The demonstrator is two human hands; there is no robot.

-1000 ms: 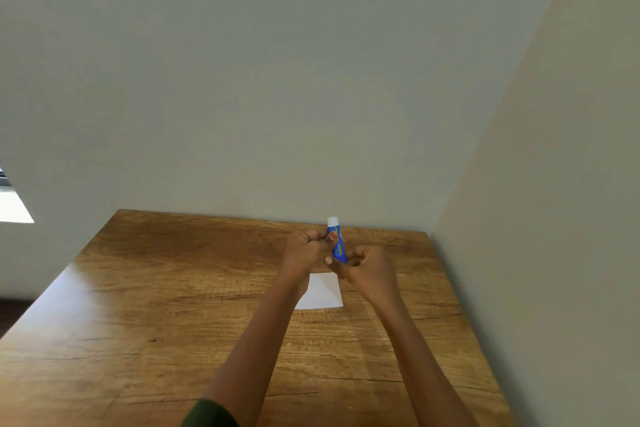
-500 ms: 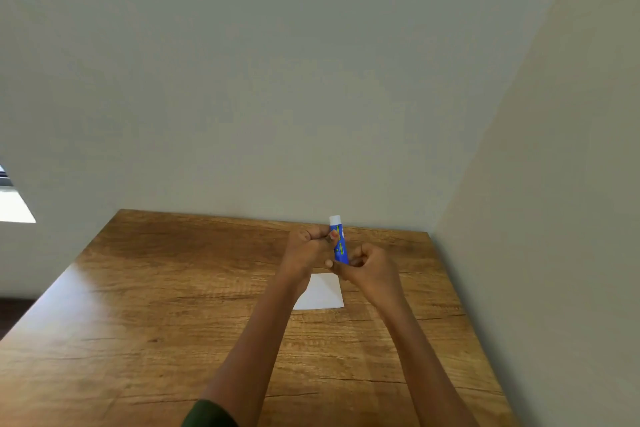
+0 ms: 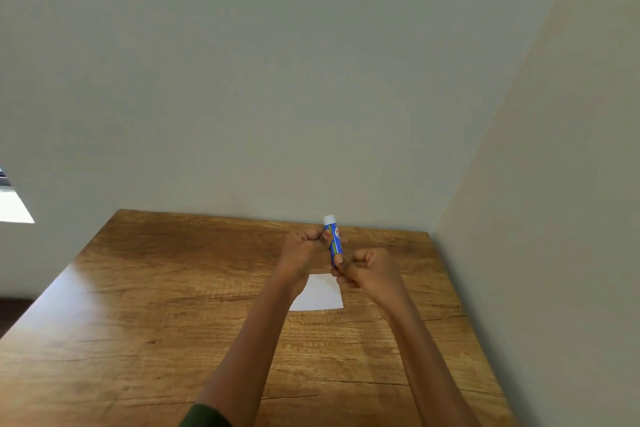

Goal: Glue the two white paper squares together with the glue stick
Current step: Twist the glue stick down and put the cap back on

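A blue glue stick with a white top end stands nearly upright in the air above the table. My left hand pinches its upper part from the left. My right hand grips its lower end from the right. Below and between my forearms lies white paper flat on the wooden table; I see one white shape and cannot tell whether it is one square or two stacked. My left forearm covers its left edge.
The table stands in a room corner, with a pale wall along its far edge and another wall along its right edge. A bright window patch shows at the far left.
Both hands stay on the glue stick at nearly the same spot. My right hand has shifted a little down and to the right, its fingers turned around the stick's lower end.
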